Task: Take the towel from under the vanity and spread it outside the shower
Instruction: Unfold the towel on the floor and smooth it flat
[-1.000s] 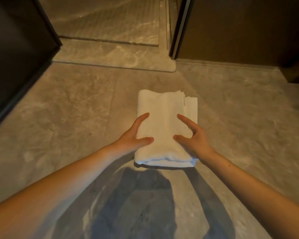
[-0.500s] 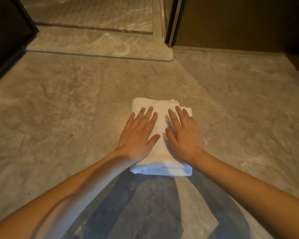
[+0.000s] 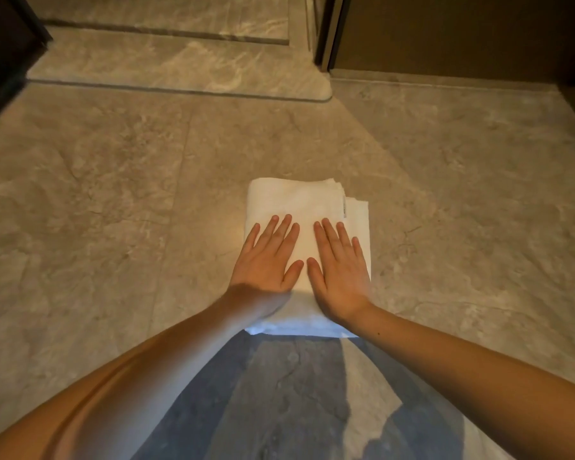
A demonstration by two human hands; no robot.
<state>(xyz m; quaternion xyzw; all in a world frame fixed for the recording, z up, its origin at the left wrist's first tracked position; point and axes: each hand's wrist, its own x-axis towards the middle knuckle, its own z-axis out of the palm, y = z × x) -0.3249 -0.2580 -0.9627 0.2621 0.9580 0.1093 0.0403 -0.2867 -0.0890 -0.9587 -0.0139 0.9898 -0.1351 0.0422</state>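
The white towel lies on the stone floor, folded into a thick rectangle, a short way in front of the raised shower step and the door frame. Both hands rest flat on top of it, side by side: the left hand on its left half, the right hand on its right half, fingers stretched out and gripping nothing, thumbs nearly touching.

The fetching seems done; the step in hand looks like setting the bundle down at the shower entrance. It is not yet spread. Next, the hands likely need to find the loose edges, visible at the far right corner, pinch a layer and open the folds outward until the towel lies flat along the step.
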